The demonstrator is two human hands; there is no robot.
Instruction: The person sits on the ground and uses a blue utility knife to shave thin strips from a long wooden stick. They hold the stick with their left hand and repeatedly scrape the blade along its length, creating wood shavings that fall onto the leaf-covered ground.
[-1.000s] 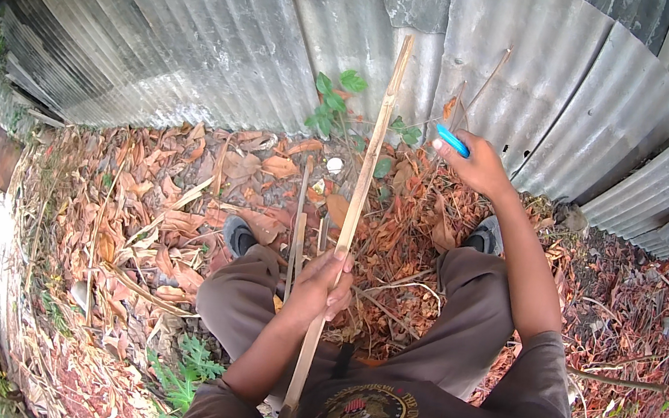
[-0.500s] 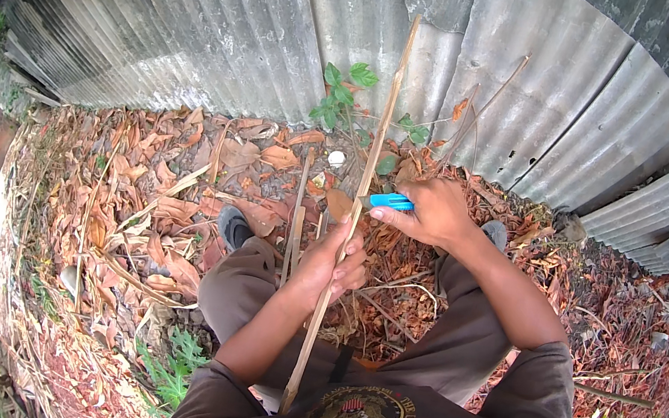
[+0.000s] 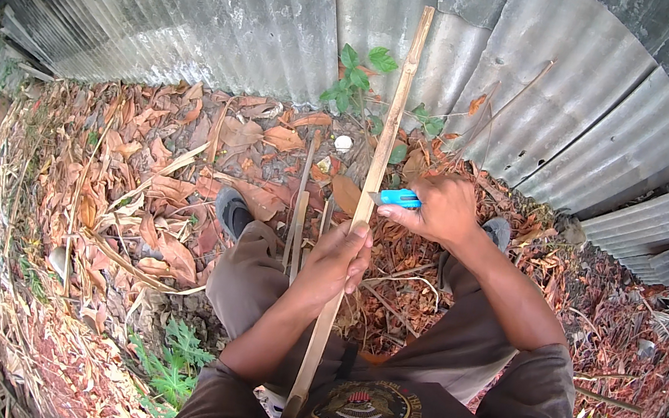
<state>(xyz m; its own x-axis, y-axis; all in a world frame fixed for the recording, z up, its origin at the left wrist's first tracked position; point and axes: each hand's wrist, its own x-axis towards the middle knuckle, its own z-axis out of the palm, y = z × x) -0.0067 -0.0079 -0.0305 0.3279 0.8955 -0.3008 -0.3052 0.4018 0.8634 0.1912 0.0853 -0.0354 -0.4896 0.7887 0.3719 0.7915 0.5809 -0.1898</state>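
A long, pale bamboo strip [image 3: 394,114] slants up from my lap toward the metal fence. My left hand [image 3: 336,259] is closed around it a little below its middle, thumb along the top. In my right hand [image 3: 443,208] is a bright blue utility knife [image 3: 400,198], gripped by its handle. Its blade points left and meets the strip's right edge just above my left hand. The lower end of the strip rests against my dark shirt.
Corrugated metal sheets [image 3: 217,10] form a fence ahead. Dry brown leaves [image 3: 167,227] cover the ground, with more bamboo strips [image 3: 299,221] between my feet. A small green plant [image 3: 353,82] grows by the fence, and a leafy weed [image 3: 173,362] at lower left.
The strip has turned slightly, showing a broader face, and its upper end has shifted right. My left hand and the knife stay close to the same spot on it. The view has shifted slightly.
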